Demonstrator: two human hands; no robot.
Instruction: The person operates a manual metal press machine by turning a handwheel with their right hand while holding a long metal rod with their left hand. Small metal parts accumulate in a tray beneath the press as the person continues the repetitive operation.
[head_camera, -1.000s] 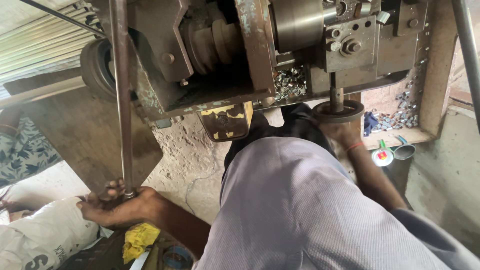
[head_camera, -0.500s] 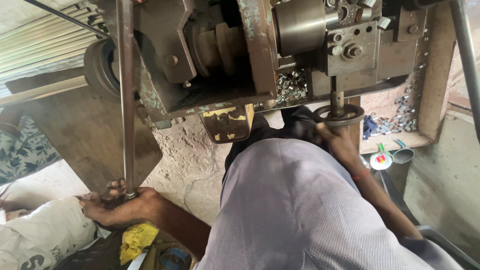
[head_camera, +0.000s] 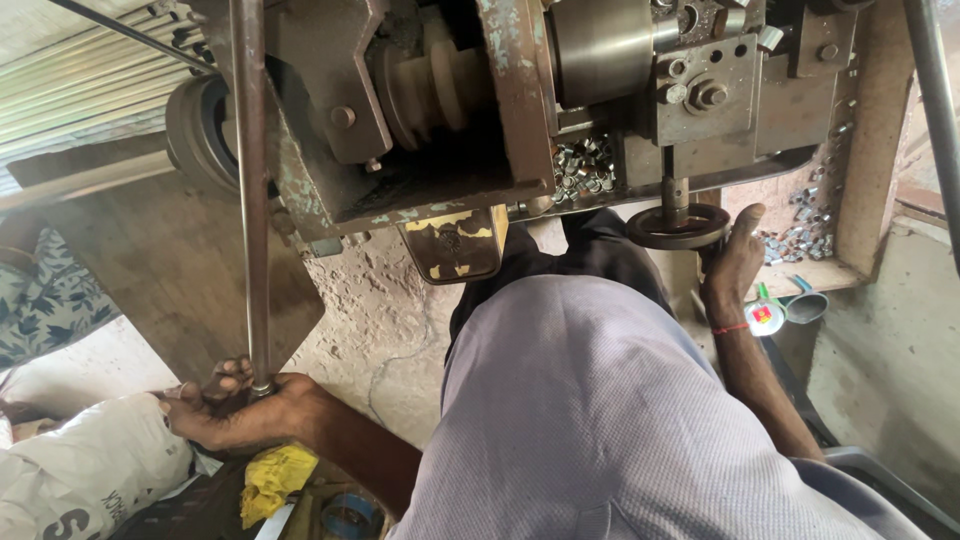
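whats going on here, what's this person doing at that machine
A person sits at a worn metal machine. The left hand grips the lower end of a long upright steel rod. The right hand rests on a small round handwheel under the machine. Small metal pieces lie heaped inside it.

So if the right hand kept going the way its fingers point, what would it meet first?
The right hand points up at the small round handwheel and already touches its rim, so it would meet that wheel first. Behind it sits the machine body, though depth is unclear.

smooth steel rod (head_camera: 250, 190), worn metal handwheel (head_camera: 679, 226) — greasy
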